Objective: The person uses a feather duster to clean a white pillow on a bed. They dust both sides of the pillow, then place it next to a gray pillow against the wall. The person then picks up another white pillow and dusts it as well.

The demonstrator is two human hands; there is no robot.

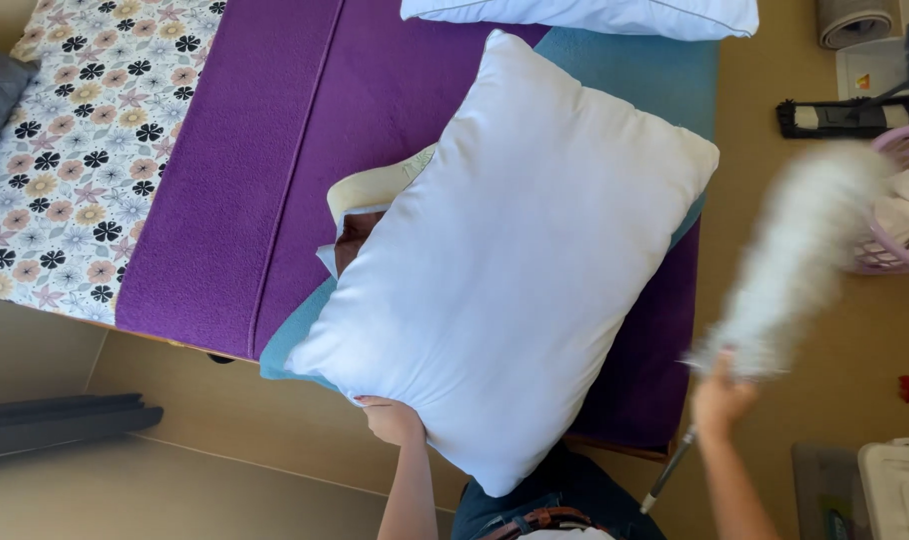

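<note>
My left hand (393, 420) grips the near edge of a large white pillow (515, 260) and holds it up over the bed. The pillow covers much of a purple blanket (275, 150) and a teal sheet (635, 70). My right hand (720, 395) is closed around the handle of a fluffy white duster (795, 255), blurred with motion, out to the right of the bed over the floor. A cream and brown item (360, 215) peeks out from under the pillow's left edge.
A floral sheet (85, 130) covers the left of the bed. A second white pillow (595, 15) lies at the far end. On the floor to the right are a pink laundry basket (900, 215), a flat mop head (840, 117) and a white bin (900, 490).
</note>
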